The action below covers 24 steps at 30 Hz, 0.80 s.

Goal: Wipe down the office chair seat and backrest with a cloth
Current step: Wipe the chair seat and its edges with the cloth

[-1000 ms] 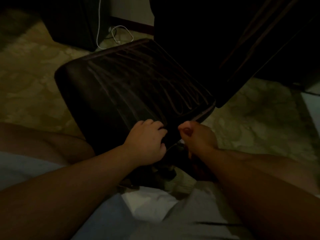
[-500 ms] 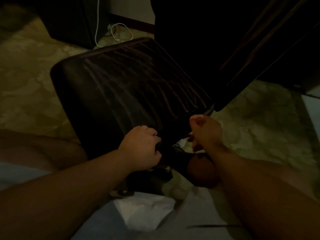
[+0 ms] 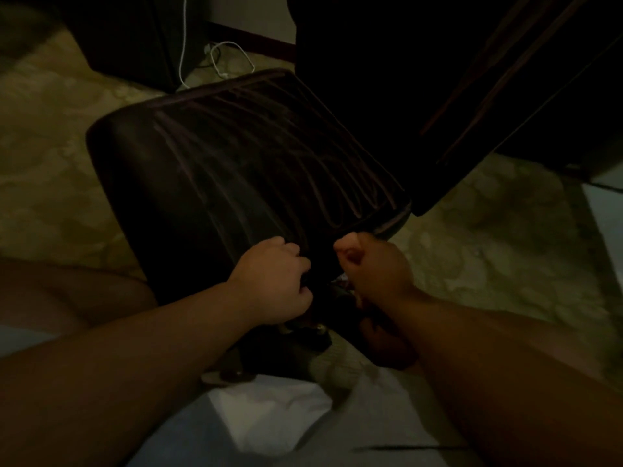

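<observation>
Dim room. The dark chair seat (image 3: pixel 242 183) tilts over patterned carpet (image 3: pixel 50 183), its backrest (image 3: pixel 421 96) rising at the far right corner. At the seat's near edge, the left hand (image 3: pixel 273 284) curls over the rim; the right hand (image 3: pixel 374 267) is fisted, contents indiscernible. A white cloth (image 3: pixel 269 419) lies on the person's lap.

Both hands' fingers (image 3: pixel 296 261) curl under, their hold too dark to tell.

A dim home room: patterned carpet (image 3: pixel 60 183), office chair (image 3: pixel 242 176), white charger cable (image 3: pixel 232 59) along the wall.
</observation>
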Motion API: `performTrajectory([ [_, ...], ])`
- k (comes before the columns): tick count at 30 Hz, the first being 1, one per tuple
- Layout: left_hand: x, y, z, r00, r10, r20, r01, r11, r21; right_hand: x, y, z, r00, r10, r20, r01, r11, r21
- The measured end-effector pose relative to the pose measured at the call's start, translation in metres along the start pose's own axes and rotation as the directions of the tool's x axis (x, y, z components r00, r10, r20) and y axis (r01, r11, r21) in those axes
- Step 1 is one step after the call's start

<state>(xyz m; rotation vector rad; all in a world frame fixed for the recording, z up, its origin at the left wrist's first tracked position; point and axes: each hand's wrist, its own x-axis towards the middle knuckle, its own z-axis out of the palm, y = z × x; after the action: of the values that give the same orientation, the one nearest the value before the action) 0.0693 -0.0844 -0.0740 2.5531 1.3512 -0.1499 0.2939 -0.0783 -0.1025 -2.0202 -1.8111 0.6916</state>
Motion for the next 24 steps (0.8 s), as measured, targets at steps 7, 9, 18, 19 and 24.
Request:
performTrajectory([
  [7, 0.027, -0.002, -0.010, 0.994, -0.032, -0.104, 0.024, 0.997, -0.078, 0.014, 0.012, -0.007, 0.955, 0.278, -0.102, -0.255, 0.947, 0.197],
  [9, 0.040, 0.003, -0.011, 0.992, 0.004, -0.128, -0.013, 0.997, -0.070, 0.007, 0.007, -0.003, 0.987, 0.156, -0.044, -0.151, 0.983, 0.105],
  [18, 0.059, 0.009, 0.002, 0.998, 0.035, 0.051, -0.035, 0.999, 0.002, 0.029, 0.022, -0.013, 0.894, 0.432, 0.119, -0.447, 0.842, 0.303],
  [19, 0.059, 0.009, 0.002, 0.998, 0.034, 0.052, -0.034, 0.999, 0.000, 0.025, 0.013, -0.015, 0.903, 0.409, 0.134, -0.430, 0.865, 0.258],
  [24, 0.058, 0.010, -0.001, 0.995, 0.018, 0.094, -0.017, 1.000, -0.009, 0.065, 0.001, -0.044, 0.689, 0.637, 0.345, -0.594, 0.224, 0.772],
])
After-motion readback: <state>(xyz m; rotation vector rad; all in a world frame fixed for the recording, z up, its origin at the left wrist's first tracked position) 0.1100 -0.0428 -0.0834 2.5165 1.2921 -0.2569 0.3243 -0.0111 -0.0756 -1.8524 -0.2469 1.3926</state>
